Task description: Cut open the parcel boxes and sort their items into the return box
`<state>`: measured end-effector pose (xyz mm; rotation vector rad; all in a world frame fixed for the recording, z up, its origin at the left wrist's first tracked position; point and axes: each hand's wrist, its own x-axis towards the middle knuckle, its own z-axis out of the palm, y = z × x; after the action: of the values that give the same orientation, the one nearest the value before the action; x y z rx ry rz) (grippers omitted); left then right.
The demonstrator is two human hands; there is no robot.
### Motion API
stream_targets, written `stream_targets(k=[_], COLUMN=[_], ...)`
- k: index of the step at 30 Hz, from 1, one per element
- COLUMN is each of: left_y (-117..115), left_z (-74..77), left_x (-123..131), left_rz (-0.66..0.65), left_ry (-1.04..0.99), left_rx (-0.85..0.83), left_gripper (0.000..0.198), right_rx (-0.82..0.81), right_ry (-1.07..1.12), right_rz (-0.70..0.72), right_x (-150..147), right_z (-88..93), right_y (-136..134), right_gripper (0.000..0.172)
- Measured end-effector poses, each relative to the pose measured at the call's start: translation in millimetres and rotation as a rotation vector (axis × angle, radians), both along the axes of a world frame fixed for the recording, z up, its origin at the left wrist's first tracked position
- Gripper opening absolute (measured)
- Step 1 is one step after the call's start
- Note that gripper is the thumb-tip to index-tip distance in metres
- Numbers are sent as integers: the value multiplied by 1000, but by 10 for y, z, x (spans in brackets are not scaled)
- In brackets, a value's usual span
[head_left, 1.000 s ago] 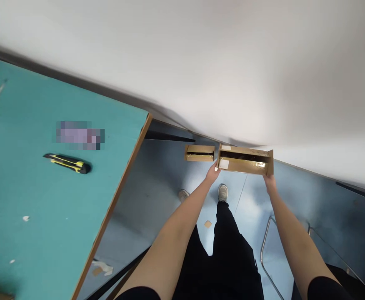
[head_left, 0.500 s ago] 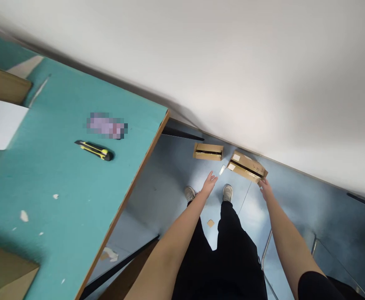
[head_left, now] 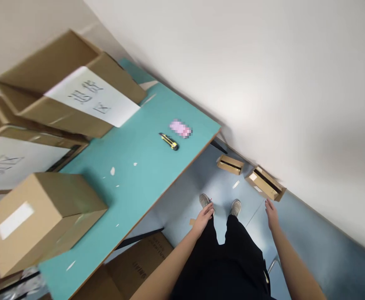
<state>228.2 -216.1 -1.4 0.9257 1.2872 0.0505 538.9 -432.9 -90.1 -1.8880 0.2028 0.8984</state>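
Observation:
My left hand [head_left: 203,217] hangs over my shoe and lower leg, fingers stretched out, holding nothing. My right hand [head_left: 272,213] hangs just below the larger taped cardboard box [head_left: 265,183], fingers extended and nothing in them; a small gap seems to separate the two. That box rests on the floor against the wall, with black tape along its top and white labels. Left of it, a smaller cardboard box [head_left: 230,165] with black tape lies on the floor. Between the boxes and my feet is a pale scrap [head_left: 236,184].
On the green table [head_left: 145,175] lie a yellow-black utility knife [head_left: 169,141] and a blurred pink item [head_left: 181,128]. An open carton with a white sign [head_left: 91,96] and a closed cardboard box [head_left: 51,216] stand there. A large carton [head_left: 138,262] sits below the table edge.
My view has swung left, bringing the cartons on the table into sight. My right hand has come away from the larger box's corner, and my left hand has drawn back toward my leg.

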Motion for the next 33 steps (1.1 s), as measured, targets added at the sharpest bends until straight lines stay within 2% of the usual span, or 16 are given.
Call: stream_targets(k=[3,6,10,16,20,25,29,33], left_y=[162,379,663,1011,1221,1454,1567,1550], left_z=[273,506,721,847,941,1095,1167,1183], left_x=[-122,-188,-258,-378,-535,-866,-1198,-1552], left_rz=[112,222,285,274,306,378,488,646], left_ry=[-40,-99,-170,-271,-347,-391,-373,-317], left_rx=[77,153,219,294,368,445,483,457], left_gripper=[70,64,55,47,41,34,32,33], right_rx=[72,85,120,214,248,318,370,408], right_ry=[-113,-206,-251,-327,-316,-291,-259,-155], right_rz=[141,218,301,456,576,745,830,932], right_x=[-125,-198,-277,-603,-1003,-1525,-1870,-2136], right_z=[325,600,907,1327,1645,2000,2139,2180], right_y=[263,598,1110,1831,2223,2638,2966,3281], right_gripper=[69,72,77,78,67,59,53,54])
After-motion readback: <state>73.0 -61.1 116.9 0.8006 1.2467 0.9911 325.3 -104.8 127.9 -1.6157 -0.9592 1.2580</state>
